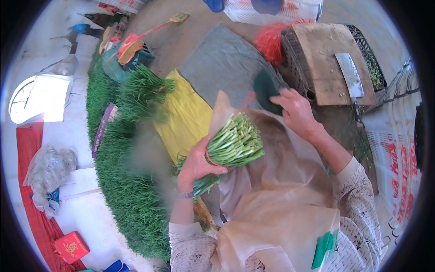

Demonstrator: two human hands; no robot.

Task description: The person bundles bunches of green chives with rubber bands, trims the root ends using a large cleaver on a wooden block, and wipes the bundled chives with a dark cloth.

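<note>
My left hand (pixel 198 166) grips a thick bundle of green stalks (pixel 234 142), probably garlic chives, with a red band around it. The pale cut ends face up and to the right, and the leaves trail down under my wrist. In my right hand (pixel 297 110) is a dark green flat paddle-like thing (pixel 266 90), blurred, held beyond the cut ends and apart from them. A translucent brownish plastic apron (pixel 282 200) covers my lap below both hands. Another tied bundle (pixel 146 85) lies to the left, at the end of a yellow sheet (pixel 185 115).
A long heap of green leaves (pixel 136 190) runs along the left. At the right, a cleaver (pixel 350 74) lies on a wooden board (pixel 323 61) atop a dark plastic crate (pixel 295 61). Red strands (pixel 272 40) lie beside it. White baskets (pixel 390 156) stand at the right edge.
</note>
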